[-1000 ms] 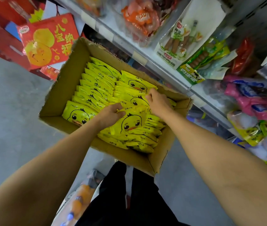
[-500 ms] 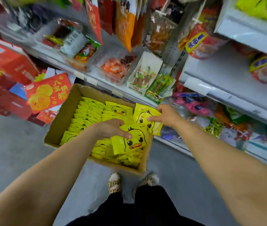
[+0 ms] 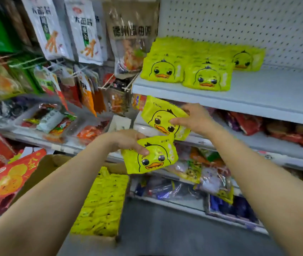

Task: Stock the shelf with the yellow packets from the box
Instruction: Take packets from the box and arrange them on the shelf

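My left hand (image 3: pixel 126 141) grips a yellow duck-face packet (image 3: pixel 156 159) by its upper left edge, held in the air above the box. My right hand (image 3: pixel 193 120) pinches a second yellow packet (image 3: pixel 160 117) a little higher, just under the front lip of the white shelf (image 3: pixel 258 89). On that shelf lie stacks of yellow duck packets (image 3: pixel 189 65) toward its left end. The cardboard box (image 3: pixel 49 163) on the floor below holds several rows of yellow packets (image 3: pixel 102 204).
Hanging snack bags (image 3: pixel 84 32) and trays of snacks (image 3: pixel 50 121) fill the racks at left. Red gift boxes (image 3: pixel 12 174) stand beside the cardboard box. Lower shelves (image 3: pixel 276 137) at right carry mixed packets. A white pegboard backs the top shelf.
Both hands have lifted a yellow packet each out of the box and raised them toward the white shelf. The view has tilted up from the box to the shelf.
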`<state>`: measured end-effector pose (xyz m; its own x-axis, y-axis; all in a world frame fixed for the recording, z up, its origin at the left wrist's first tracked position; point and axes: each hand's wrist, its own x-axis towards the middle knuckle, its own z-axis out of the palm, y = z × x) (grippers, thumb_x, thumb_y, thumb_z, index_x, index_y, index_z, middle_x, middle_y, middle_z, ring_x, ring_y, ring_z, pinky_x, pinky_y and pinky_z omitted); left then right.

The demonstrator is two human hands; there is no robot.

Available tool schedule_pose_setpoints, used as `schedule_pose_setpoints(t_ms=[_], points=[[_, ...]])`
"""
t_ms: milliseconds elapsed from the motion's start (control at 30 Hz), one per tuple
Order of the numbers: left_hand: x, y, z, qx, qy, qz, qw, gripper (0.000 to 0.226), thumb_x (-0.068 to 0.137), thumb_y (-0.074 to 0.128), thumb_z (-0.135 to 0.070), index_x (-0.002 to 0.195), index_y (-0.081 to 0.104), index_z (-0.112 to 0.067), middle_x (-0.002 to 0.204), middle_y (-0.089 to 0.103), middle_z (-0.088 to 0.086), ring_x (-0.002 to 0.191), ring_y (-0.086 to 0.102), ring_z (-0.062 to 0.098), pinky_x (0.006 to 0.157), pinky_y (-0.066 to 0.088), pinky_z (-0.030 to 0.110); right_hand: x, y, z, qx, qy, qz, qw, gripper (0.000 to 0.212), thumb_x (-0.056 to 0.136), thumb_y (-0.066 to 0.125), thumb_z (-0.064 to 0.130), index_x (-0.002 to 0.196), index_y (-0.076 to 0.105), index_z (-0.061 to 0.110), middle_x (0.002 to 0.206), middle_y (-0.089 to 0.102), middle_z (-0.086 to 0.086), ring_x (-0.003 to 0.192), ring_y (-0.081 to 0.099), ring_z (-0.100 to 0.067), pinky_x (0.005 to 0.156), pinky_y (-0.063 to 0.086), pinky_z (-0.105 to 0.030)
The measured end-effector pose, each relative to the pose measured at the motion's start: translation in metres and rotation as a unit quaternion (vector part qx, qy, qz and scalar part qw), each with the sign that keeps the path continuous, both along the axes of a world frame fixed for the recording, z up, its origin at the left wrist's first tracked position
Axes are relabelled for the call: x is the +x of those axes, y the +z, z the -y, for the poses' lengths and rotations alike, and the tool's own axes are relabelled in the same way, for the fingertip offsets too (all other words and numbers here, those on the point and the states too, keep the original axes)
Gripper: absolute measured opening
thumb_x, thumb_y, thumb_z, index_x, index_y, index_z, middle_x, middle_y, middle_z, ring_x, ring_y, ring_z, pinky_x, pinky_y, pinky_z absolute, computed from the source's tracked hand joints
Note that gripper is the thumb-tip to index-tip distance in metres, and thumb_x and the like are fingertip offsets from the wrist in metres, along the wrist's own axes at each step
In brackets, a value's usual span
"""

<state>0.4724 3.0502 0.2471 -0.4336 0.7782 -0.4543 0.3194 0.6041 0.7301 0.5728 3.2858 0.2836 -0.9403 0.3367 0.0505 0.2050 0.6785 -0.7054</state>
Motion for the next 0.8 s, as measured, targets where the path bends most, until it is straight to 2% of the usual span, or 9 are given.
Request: schedule_pose_setpoints(t_ms=[100, 167, 233, 300, 367, 433, 567, 700, 800], points=[[0.025, 0.036, -0.062, 0.015, -0.046, -0.057, 0.997, 0.038, 0.070, 0.083, -0.033, 0.103, 0.068, -0.020, 0.106, 0.073, -0.003, 0.104, 0.067, 0.020, 0.097, 0.049, 0.040, 0.044, 0.037, -0.059, -0.027, -0.037, -0.050, 0.998, 0.021, 0.072, 0.084, 0.035, 0.083, 0.072, 0.021, 0.082, 0.073, 0.001, 0.078, 0.066, -0.017, 0.072, 0.052, -0.031], [0.039, 0.057, -0.101, 0.026, -0.063, -0.075, 0.995, 0.032, 0.076, 0.082, -0.027, 0.105, 0.069, -0.022, 0.104, 0.074, -0.003, 0.102, 0.068, 0.017, 0.096, 0.051, 0.038, 0.069, 0.057, -0.096, -0.029, -0.061, -0.081, 0.994, 0.031, 0.068, 0.084, 0.041, 0.090, 0.075, 0.021, 0.087, 0.075, 0.002, 0.085, 0.071, -0.020, 0.081, 0.057, -0.042], [0.055, 0.076, -0.137, 0.048, -0.077, -0.079, 0.993, 0.035, 0.075, 0.081, -0.028, 0.108, 0.070, -0.023, 0.106, 0.074, -0.005, 0.103, 0.068, 0.015, 0.095, 0.050, 0.036, 0.092, 0.075, -0.128, -0.035, -0.085, -0.107, 0.990, 0.036, 0.066, 0.084, 0.043, 0.094, 0.075, 0.021, 0.088, 0.076, 0.001, 0.086, 0.072, -0.020, 0.082, 0.057, -0.046], [0.069, 0.093, -0.170, 0.067, -0.090, -0.112, 0.987, 0.049, 0.070, 0.081, -0.036, 0.115, 0.068, -0.023, 0.112, 0.072, -0.006, 0.108, 0.066, 0.015, 0.098, 0.049, 0.037, 0.113, 0.089, -0.157, -0.045, -0.108, -0.135, 0.984, 0.026, 0.070, 0.084, 0.039, 0.089, 0.074, 0.024, 0.087, 0.076, 0.002, 0.086, 0.072, -0.020, 0.082, 0.058, -0.045], [0.079, 0.107, -0.199, 0.072, -0.085, -0.134, 0.985, 0.050, 0.070, 0.082, -0.035, 0.113, 0.068, -0.015, 0.113, 0.071, 0.000, 0.107, 0.065, 0.019, 0.100, 0.047, 0.042, 0.131, 0.100, -0.182, -0.058, -0.126, -0.157, 0.978, 0.015, 0.073, 0.084, 0.034, 0.081, 0.072, 0.028, 0.085, 0.076, 0.003, 0.084, 0.073, -0.020, 0.083, 0.058, -0.044], [0.082, 0.121, -0.225, 0.071, -0.084, -0.158, 0.981, 0.041, 0.074, 0.082, -0.030, 0.110, 0.069, -0.015, 0.110, 0.072, -0.001, 0.105, 0.066, 0.019, 0.101, 0.047, 0.042, 0.143, 0.108, -0.206, -0.057, -0.142, -0.174, 0.973, 0.014, 0.074, 0.083, 0.034, 0.079, 0.073, 0.026, 0.082, 0.076, 0.003, 0.083, 0.073, -0.021, 0.084, 0.057, -0.045], [0.077, 0.149, -0.273, 0.075, -0.075, -0.186, 0.977, 0.023, 0.075, 0.082, -0.026, 0.095, 0.071, -0.019, 0.096, 0.075, 0.001, 0.094, 0.070, 0.020, 0.089, 0.055, 0.039, 0.155, 0.118, -0.246, -0.071, -0.174, -0.209, 0.960, 0.020, 0.072, 0.083, 0.034, 0.084, 0.073, 0.021, 0.083, 0.076, -0.002, 0.079, 0.073, -0.031, 0.081, 0.057, -0.051], [0.064, 0.168, -0.318, 0.085, -0.077, -0.238, 0.964, 0.033, 0.074, 0.083, -0.031, 0.102, 0.071, -0.018, 0.098, 0.073, 0.001, 0.094, 0.068, 0.021, 0.085, 0.055, 0.040, 0.152, 0.124, -0.277, -0.084, -0.194, -0.236, 0.948, 0.017, 0.073, 0.083, 0.032, 0.081, 0.072, 0.021, 0.081, 0.076, -0.005, 0.074, 0.073, -0.032, 0.076, 0.059, -0.053], [0.047, 0.174, -0.353, 0.084, -0.082, -0.267, 0.956, 0.038, 0.073, 0.083, -0.034, 0.106, 0.071, -0.020, 0.099, 0.071, 0.000, 0.095, 0.064, 0.021, 0.087, 0.050, 0.037, 0.143, 0.128, -0.297, -0.080, -0.203, -0.247, 0.944, 0.012, 0.076, 0.083, 0.025, 0.080, 0.071, 0.022, 0.082, 0.076, -0.005, 0.076, 0.073, -0.028, 0.075, 0.060, -0.044]])
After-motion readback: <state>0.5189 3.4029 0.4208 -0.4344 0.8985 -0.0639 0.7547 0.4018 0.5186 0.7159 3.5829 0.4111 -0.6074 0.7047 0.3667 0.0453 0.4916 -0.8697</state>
